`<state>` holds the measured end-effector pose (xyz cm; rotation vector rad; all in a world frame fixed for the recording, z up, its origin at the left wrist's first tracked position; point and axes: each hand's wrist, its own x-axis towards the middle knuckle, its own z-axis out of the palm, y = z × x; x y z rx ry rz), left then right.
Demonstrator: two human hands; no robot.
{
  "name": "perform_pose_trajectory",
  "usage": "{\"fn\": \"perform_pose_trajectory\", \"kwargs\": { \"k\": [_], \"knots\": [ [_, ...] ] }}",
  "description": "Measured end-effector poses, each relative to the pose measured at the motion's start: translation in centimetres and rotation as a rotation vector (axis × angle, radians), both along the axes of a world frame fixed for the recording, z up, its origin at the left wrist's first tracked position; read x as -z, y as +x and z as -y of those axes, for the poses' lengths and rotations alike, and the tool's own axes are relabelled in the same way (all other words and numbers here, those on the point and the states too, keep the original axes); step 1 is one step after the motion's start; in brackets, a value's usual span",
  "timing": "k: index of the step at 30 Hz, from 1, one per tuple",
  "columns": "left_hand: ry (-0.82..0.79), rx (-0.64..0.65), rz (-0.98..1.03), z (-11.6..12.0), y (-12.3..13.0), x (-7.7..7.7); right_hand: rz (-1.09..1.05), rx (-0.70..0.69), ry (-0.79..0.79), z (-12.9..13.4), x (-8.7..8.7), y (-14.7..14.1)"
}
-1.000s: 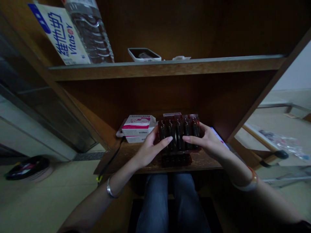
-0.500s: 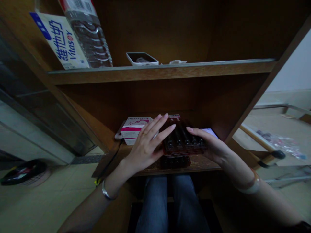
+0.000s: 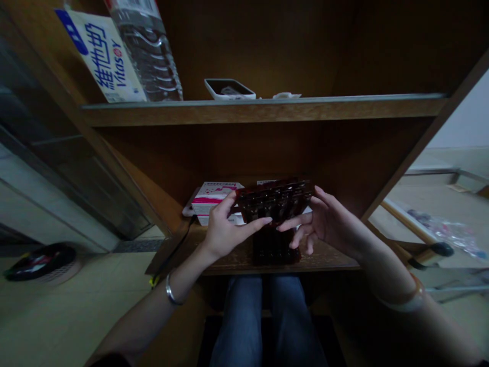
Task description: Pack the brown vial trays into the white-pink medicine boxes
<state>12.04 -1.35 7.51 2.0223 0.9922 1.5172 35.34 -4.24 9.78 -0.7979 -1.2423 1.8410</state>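
Note:
A stack of dark brown, glossy ribbed trays (image 3: 277, 201) is held up above the lower shelf, tilted. My left hand (image 3: 229, 224) grips its left side, thumb along the near edge and fingers at the corner. At the right edge, my right hand (image 3: 324, 219) touches the stack with its thumb and index finger, the other fingers loosely curled below. Another dark tray (image 3: 273, 250) lies on the shelf (image 3: 324, 260) underneath. Just left of the stack stands a white and pink box (image 3: 214, 196); a second box is mostly hidden behind the stack.
On the upper shelf (image 3: 324, 107) are a Vitasoy carton (image 3: 110, 61), a water bottle (image 3: 153, 61), a white-edged phone-like object (image 3: 229, 89) and a small white item (image 3: 286, 95). A bin (image 3: 42, 265) stands at left; plastic packets (image 3: 443, 232) lie at right.
The stack has been tipped up and shifted slightly left. My left hand has closed on its left side, while my right hand's fingers have moved to show below its right edge.

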Motion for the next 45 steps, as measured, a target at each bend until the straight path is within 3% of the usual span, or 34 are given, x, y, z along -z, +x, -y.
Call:
{"fn": "perform_pose_trajectory", "kwargs": {
  "k": [9, 17, 21, 25, 28, 31, 40, 45],
  "knots": [
    [-0.453, 0.195, 0.323, 0.3, 0.4, -1.5, 0.396, 0.087, 0.271, 0.5, -0.3, 1.2],
    [-0.605, 0.206, 0.418, 0.2, 0.6, -1.8, 0.501, 0.144, 0.451, 0.3, -0.2, 1.4],
    [-0.666, 0.222, 0.432, 0.5, 0.5, -2.2, 0.567, 0.338, 0.736, -0.2, 0.6, 1.5],
    [-0.746, 0.249, 0.462, 0.9, 0.5, -2.5, 0.718, 0.518, 1.174, -1.0, 2.1, 1.1],
    [-0.834, 0.221, 0.464, 1.0, 0.6, -2.3, 0.87, 0.596, 1.496, -1.0, 2.8, 0.4],
    [-0.878, 0.258, 0.43, 1.0, 0.6, -1.9, 0.889, 0.574, 1.652, -0.6, 2.9, 0.2],
    [-0.664, 0.316, 0.003, 2.1, -0.8, -2.6, 0.748, 0.552, 1.691, -0.6, 2.6, 0.6],
    [-0.626, 0.458, 0.046, 2.1, -0.9, -2.5, 0.573, 0.495, 1.561, -0.6, 2.2, 0.4]
  ]
}}
